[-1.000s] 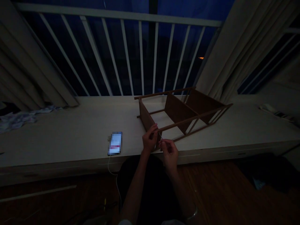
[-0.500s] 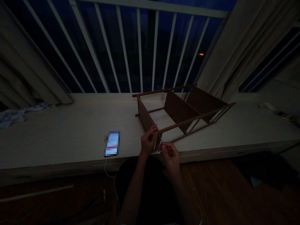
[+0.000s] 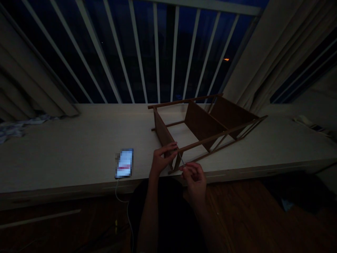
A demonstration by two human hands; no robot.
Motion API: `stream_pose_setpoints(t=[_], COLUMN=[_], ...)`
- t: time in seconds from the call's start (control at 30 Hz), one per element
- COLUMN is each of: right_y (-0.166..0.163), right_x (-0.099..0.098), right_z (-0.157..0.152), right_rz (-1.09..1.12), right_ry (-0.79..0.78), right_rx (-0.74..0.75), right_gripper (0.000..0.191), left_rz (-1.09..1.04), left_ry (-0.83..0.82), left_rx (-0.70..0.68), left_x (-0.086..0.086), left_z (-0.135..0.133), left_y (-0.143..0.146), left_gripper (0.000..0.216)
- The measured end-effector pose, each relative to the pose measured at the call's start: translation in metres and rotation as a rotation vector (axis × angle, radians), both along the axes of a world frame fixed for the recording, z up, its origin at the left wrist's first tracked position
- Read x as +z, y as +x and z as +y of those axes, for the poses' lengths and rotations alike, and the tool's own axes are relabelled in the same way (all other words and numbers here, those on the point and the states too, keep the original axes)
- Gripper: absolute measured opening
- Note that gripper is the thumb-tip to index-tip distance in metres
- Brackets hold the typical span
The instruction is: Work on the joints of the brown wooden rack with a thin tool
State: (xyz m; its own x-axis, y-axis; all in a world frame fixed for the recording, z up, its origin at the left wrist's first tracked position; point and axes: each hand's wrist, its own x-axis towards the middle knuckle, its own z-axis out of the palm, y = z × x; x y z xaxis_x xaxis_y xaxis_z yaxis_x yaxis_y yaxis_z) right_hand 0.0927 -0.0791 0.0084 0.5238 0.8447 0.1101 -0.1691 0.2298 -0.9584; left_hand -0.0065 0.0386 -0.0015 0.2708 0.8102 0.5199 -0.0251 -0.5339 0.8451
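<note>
A brown wooden shelf rack point(image 3: 205, 126) lies on its side on the pale window ledge, its boards standing upright between the rails. My left hand point(image 3: 161, 160) is closed round the near corner of its end board, fingers on top and thumb by the rail end. In my right hand point(image 3: 195, 177) a thin metal tool point(image 3: 182, 160), like a slim rod, is pinched between thumb and fingers. Its tip meets the rail at that same corner, just right of my left thumb. Too dark to make out the tool's exact kind or the fastener there.
Left of the rack a lit phone point(image 3: 124, 163) lies on the ledge point(image 3: 86, 151), its white cable point(image 3: 118, 196) hanging over the front edge. White railing bars point(image 3: 173, 56) stand behind. Curtains point(image 3: 247, 66) hang on both sides. Crumpled cloth point(image 3: 15, 130) lies far left.
My left hand has shifted slightly left and spread its thumb from the fingers at the corner. My right hand has moved slightly right and down, showing more of the tool.
</note>
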Motion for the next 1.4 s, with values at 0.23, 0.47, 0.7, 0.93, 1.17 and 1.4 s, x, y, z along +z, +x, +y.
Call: stream_pose_setpoints(t=[0.23, 0.47, 0.7, 0.93, 1.17, 1.4], right_y=[0.003, 0.006, 0.008, 0.004, 0.003, 0.000], right_x=[-0.001, 0.005, 0.009, 0.005, -0.004, -0.005], right_z=[-0.002, -0.003, -0.001, 0.003, 0.004, 0.000], right_rz=[-0.104, -0.147, -0.140, -0.143, -0.175, -0.248], right_ry=[-0.039, -0.070, -0.022, 0.037, 0.093, 0.063], right_rx=[-0.046, -0.041, -0.058, -0.034, -0.083, -0.041], right_gripper=[0.016, 0.020, 0.015, 0.012, 0.012, 0.016], left_rz=[0.301, 0.551, 0.351, 0.218, 0.155, 0.096], left_ry=[-0.030, 0.079, -0.066, -0.113, -0.112, -0.143], left_rx=[-0.061, -0.139, -0.257, -0.324, -0.334, -0.323], left_x=[0.041, 0.070, 0.048, 0.034, 0.026, 0.022], left_z=[-0.002, 0.009, 0.012, 0.016, 0.018, 0.016], left_y=[-0.016, -0.025, -0.028, -0.030, -0.028, -0.027], left_gripper=[0.026, 0.028, 0.031, 0.033, 0.033, 0.035])
